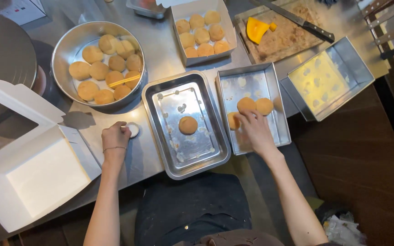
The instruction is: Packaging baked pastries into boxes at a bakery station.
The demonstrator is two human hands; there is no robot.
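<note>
Left hand [116,135]: curled narrow, fingertips on small white disc [133,130] near table's front edge.
Right hand [254,129]: gripped a bun [234,120] at rectangular tray's [282,123] left wall.

Buns [255,106]: three, round, golden-brown, clustered at near-left of rectangular steel tray [277,132]; one under right hand's fingers [245,119]. Paper disc [134,130]: small, white, flat on tabletop [160,50], touching left hand [115,135].
</note>
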